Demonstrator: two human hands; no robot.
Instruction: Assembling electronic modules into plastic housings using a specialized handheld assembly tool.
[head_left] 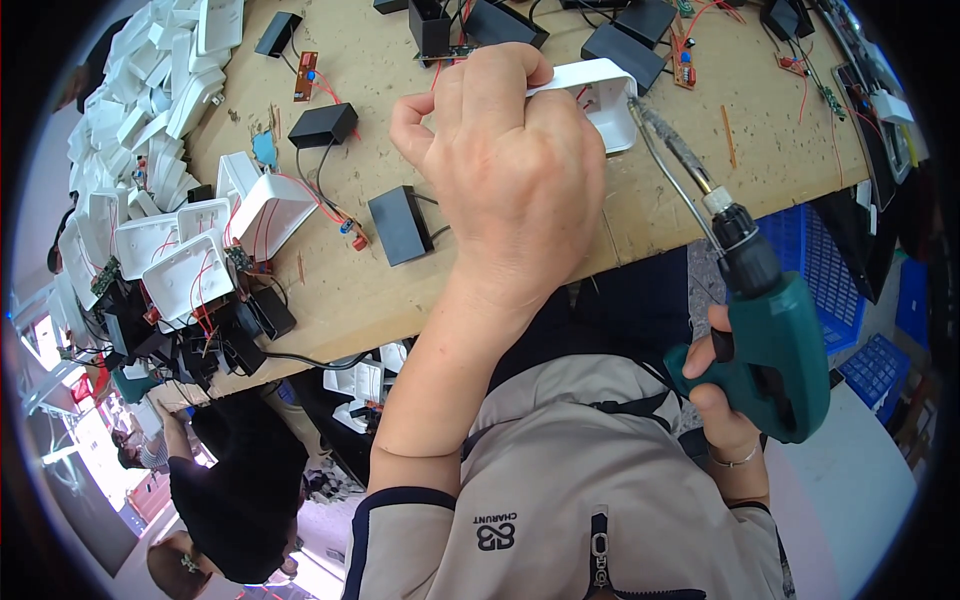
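Observation:
My left hand point(515, 170) is closed on a white plastic housing point(612, 118), gripping its upper rim above the workbench. Part of the housing is hidden behind my fingers. My right hand point(722, 390) wraps round the handle of a green soldering gun point(785, 350). The metal tip of the gun slants up to the left and reaches the right edge of the housing; whether it touches cannot be made out. Left of my left wrist lies a black box point(398, 225) with a dark cable.
The wooden workbench point(660, 205) carries more black boxes point(323, 125) and small circuit boards point(305, 77) with red wires. White housings point(150, 95) are heaped at the far left, wired ones point(190, 275) nearer. Blue crates point(825, 265) stand at the right. Another person point(240, 480) is at the lower left.

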